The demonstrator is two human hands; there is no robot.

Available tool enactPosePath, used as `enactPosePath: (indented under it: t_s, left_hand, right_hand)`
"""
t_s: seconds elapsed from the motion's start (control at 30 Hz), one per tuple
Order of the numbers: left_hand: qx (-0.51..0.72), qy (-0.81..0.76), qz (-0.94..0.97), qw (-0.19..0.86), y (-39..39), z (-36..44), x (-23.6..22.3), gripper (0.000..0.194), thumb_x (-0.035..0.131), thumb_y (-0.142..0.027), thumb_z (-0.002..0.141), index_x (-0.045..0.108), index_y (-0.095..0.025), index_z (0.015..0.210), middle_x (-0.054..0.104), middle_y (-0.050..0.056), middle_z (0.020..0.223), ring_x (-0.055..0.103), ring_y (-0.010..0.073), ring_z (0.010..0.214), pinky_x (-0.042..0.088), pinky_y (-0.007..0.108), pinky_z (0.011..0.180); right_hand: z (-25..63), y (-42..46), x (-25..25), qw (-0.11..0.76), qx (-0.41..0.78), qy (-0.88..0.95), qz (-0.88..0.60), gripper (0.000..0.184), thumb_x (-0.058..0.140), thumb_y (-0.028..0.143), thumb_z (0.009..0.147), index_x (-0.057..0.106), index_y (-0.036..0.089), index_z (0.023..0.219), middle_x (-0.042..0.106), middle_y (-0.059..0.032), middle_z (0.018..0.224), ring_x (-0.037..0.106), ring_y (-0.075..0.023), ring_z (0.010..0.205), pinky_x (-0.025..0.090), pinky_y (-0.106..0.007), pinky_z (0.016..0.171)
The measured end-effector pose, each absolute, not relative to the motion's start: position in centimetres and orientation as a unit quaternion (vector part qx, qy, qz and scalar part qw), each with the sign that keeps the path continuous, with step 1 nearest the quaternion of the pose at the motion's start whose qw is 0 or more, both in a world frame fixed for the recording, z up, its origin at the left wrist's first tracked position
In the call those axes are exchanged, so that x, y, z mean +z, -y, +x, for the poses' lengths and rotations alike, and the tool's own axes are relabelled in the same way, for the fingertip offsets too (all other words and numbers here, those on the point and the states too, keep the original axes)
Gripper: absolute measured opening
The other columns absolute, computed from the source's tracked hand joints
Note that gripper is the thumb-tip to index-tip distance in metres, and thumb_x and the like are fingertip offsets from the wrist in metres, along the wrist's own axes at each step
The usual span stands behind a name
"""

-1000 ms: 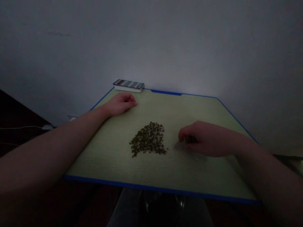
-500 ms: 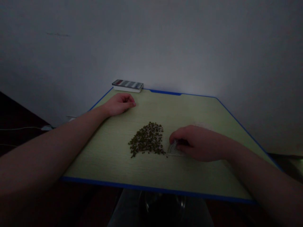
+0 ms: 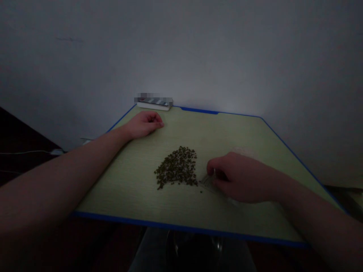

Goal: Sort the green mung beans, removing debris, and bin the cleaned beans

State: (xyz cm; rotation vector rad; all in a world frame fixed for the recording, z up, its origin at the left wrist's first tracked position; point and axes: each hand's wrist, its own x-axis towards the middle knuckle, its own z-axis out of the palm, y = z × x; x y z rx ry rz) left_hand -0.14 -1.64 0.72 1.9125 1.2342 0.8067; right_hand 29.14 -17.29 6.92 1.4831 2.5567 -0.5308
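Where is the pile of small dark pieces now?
In the head view, the pile lies on the table, left of the right hand and nearer the camera than the left hand.

Dim room: table (image 3: pixel 176 204) beside wall (image 3: pixel 198 49)

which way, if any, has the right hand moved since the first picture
Yes: the right hand moved left and nearer the person, judged against the far blue edge.

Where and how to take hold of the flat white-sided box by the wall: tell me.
From above, near its right end: thumb on the near long side of the box, fingers on the far one. It lies flat, so a grip across its narrow width seems surest; the wall behind and the left hand just in front make low approaches tighter.
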Motion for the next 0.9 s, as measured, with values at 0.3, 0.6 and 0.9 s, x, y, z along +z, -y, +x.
enactPosePath:
  t_s: [0.3,0.6,0.9]
  left_hand:
    - [0.325,-0.464,0.749,0.344,1.6,-0.2,0.6,0.018,0.067,-0.031,0.071,0.058,-0.016,0.073,0.048,-0.005,0.054,0.041,0.0080,0.049,0.032,0.021,0.047]
    - [0.319,-0.469,0.749,0.343,1.6,-0.2,0.6,0.017,0.067,-0.031,0.072,0.058,-0.016,0.072,0.048,-0.005,0.054,0.042,0.0079,0.049,0.031,0.021,0.047]
    - [0.323,-0.468,0.746,0.348,1.4,-0.1,0.5,0.016,0.067,-0.030,0.072,0.058,-0.016,0.073,0.049,-0.005,0.054,0.041,0.0077,0.048,0.032,0.021,0.046]
  right_hand:
    - [29.9,16.1,6.4,0.077,-0.153,-0.823,0.542,0.021,0.056,0.020,0.078,0.071,0.021,0.092,0.071,-0.0056,0.078,0.059,-0.0170,0.065,0.035,-0.028,0.056]
    - [30.1,16.5,6.8,0.080,-0.162,-0.847,0.500,0.016,0.057,0.016,0.074,0.068,0.022,0.084,0.069,-0.0024,0.075,0.056,-0.0150,0.062,0.033,-0.027,0.054]
    - [29.1,17.1,6.7,0.069,-0.173,-0.832,0.522,0.017,0.056,0.018,0.076,0.069,0.021,0.086,0.068,-0.0023,0.070,0.055,-0.0142,0.058,0.033,-0.026,0.053]
